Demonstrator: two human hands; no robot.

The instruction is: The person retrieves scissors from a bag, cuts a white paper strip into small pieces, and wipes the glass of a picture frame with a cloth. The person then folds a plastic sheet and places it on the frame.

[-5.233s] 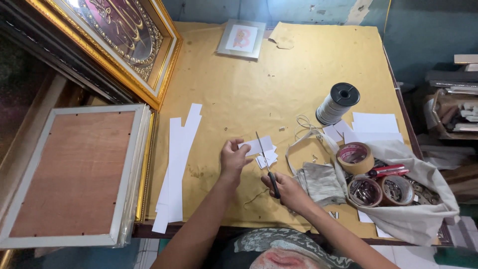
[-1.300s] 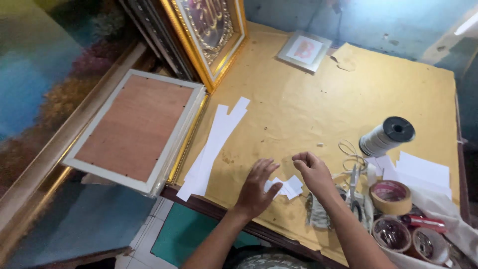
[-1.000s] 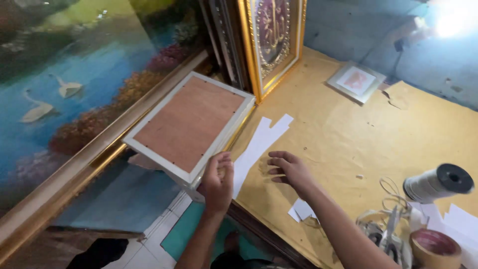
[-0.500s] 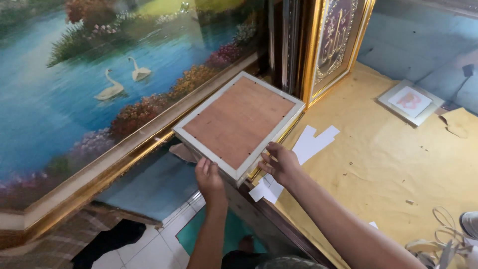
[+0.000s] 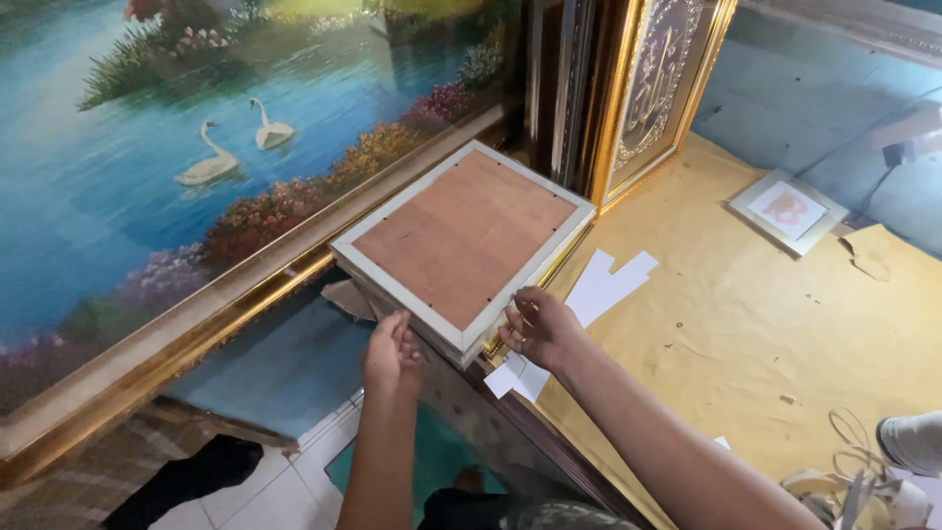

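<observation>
- One white-edged picture frame (image 5: 461,245) lies back-side up at the centre of the frame, its brown backing board showing; it rests on the left edge of the table (image 5: 765,324) and overhangs it.
- Two hands are on it. The left hand (image 5: 392,351), lower centre, sits under the frame's near corner with its fingers curled up against the underside.
- The right hand (image 5: 540,329) grips the frame's near right edge, fingers (image 5: 518,312) bent over the rim.
- Two sets of white paper strips (image 5: 608,285) show: one longer group just right of the frame, and one smaller piece (image 5: 517,376) under the right wrist.
- One large swan painting (image 5: 216,167) in a gold frame fills the upper left; two swans are painted on it.
- One ornate gold-framed picture (image 5: 657,88) leans upright at top centre.
- One small white-framed picture (image 5: 788,210) lies flat at the upper right of the table.
- A tangle of cord (image 5: 854,476) sits at the lower right.
</observation>
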